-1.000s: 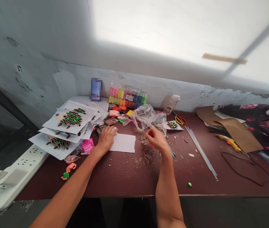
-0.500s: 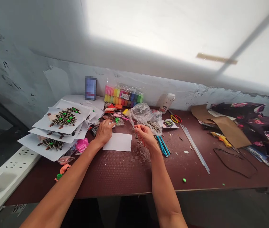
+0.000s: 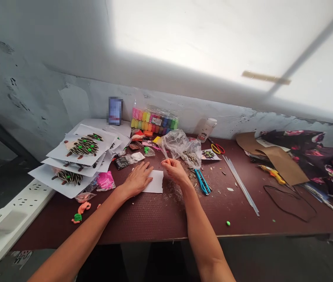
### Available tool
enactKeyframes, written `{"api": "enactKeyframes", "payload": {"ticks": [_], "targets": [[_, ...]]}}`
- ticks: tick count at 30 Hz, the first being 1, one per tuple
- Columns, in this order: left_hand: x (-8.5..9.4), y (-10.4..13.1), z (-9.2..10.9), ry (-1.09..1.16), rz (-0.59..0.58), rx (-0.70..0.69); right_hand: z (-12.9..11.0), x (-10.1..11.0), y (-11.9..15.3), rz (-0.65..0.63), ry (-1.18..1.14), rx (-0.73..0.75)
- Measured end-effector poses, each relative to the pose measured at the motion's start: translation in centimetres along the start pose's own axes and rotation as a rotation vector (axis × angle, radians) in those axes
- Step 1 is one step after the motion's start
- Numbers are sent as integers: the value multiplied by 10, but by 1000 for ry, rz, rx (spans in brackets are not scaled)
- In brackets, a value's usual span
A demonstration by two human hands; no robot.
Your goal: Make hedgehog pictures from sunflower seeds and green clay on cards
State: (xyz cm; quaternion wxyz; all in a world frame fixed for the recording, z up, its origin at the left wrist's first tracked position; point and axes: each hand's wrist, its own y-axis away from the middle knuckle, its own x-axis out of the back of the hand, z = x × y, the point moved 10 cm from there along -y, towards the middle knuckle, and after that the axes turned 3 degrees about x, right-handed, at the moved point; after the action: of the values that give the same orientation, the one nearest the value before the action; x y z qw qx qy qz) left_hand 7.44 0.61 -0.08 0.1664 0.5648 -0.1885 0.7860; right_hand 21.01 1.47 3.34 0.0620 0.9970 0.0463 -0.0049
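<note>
My left hand (image 3: 138, 179) lies flat with its fingers spread over the left part of a small white card (image 3: 155, 182). To the right of the card, my right hand (image 3: 174, 169) is closed in a pinch near the edge of a clear plastic bag (image 3: 176, 141); what its fingertips hold is too small to make out. Striped seeds (image 3: 190, 157) lie in the bag and beside it. A blue cutter (image 3: 203, 182) rests right of my right wrist. Behind my left hand is a packet with white clay (image 3: 137, 156).
Stacked hedgehog pictures (image 3: 82, 147) and a power strip (image 3: 13, 217) are at the left. Behind are coloured clay packs (image 3: 154, 120) and a white bottle (image 3: 207, 130). Scissors (image 3: 218, 148), clear sticks (image 3: 241, 186) and a yellow glue gun (image 3: 274, 174) lie to the right.
My left hand has moved onto the card and flattened, uncovering the white clay packet behind it. My right hand has shifted slightly left and closed more. The view has shifted a little.
</note>
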Motion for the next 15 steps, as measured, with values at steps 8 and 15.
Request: {"api": "enactKeyframes", "payload": {"ticks": [8,15], "targets": [[47,0,-27,-107,202,196,11,-29,-31,-62,95,-117],[33,-18,-35,-45,152,161,23,-30,-79,83,94,-89]]}}
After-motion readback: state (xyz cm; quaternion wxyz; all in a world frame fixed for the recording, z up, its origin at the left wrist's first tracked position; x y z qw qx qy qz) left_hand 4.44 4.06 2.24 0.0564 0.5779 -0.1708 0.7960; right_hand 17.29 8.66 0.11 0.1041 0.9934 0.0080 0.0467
